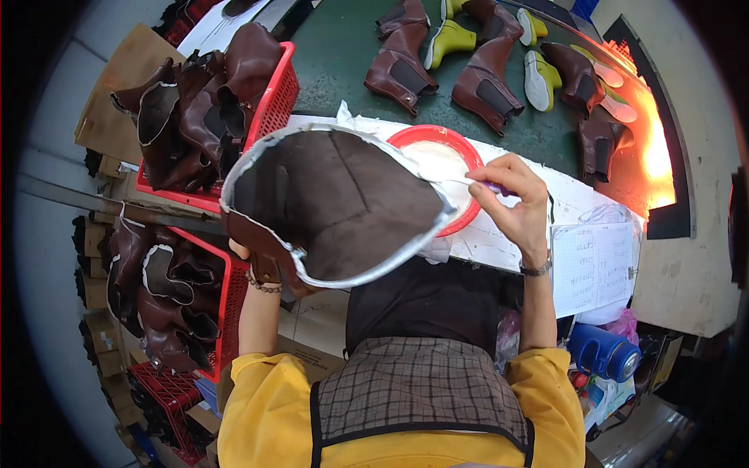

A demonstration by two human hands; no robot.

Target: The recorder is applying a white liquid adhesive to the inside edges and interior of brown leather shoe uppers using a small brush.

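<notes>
A brown leather boot upper [328,204], its open underside facing up, is held out in front of me. White glue coats most of its turned edge, and dark lining shows inside. My left hand [240,249] grips it from the left and below, mostly hidden by the leather. Between the pinched fingers of my right hand [511,201] is a small brush with a purple handle [498,189], its tip against the upper's right end. Just behind lies a red bowl [473,156] of white glue, partly covered by the upper.
Red baskets [282,97] of brown boot uppers stand at the left. Across the green table [331,58] lie brown boots [402,69] and yellow-green shoe forms [450,43]. An orange-glowing heater [636,140] is at the far right, with a notebook [593,265] and a blue flask [605,351] nearer me.
</notes>
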